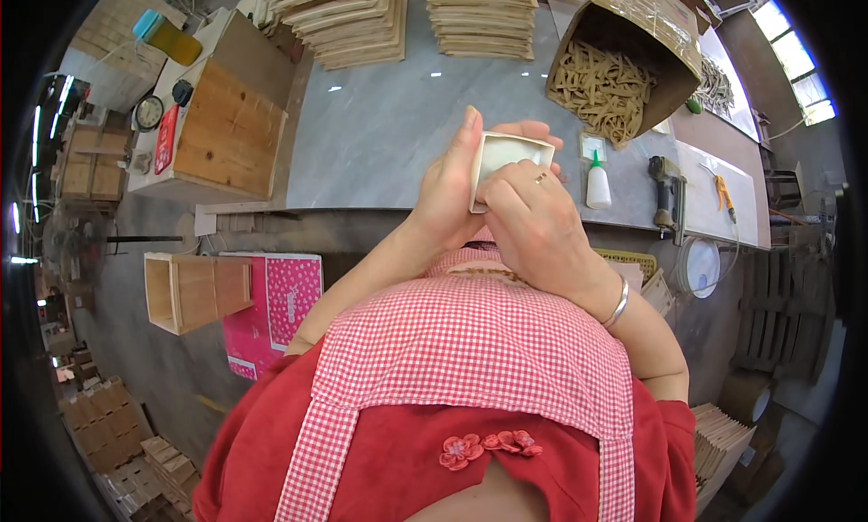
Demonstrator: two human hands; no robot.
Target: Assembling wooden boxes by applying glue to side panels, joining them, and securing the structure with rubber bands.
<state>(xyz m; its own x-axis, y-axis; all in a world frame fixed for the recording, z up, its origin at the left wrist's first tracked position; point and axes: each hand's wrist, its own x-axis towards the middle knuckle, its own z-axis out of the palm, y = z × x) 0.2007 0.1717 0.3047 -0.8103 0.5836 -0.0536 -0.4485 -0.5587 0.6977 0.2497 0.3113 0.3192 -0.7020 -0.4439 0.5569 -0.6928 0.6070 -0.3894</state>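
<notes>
My left hand (448,180) grips a small square cream-coloured open box (514,141). Its thumb lies along one side, and its fingers show past the far side. The box is tilted, with its pale inside facing up toward me. My right hand (535,216), with a ring and a silver bracelet, has its fingers curled together at the box's near rim and partly inside. Its fingertips are hidden, so what they pinch, if anything, does not show. Both hands are in front of my chest, by the near edge of the grey table (362,133).
A cardboard box (655,20) spills tan strips (608,88) at the back right. Nearby are a white glue bottle with a green tip (598,186), a nail gun (667,197) and orange-handled pliers (722,195). Thin wooden pieces (479,20) are stacked behind; a wooden box (226,120) stands left.
</notes>
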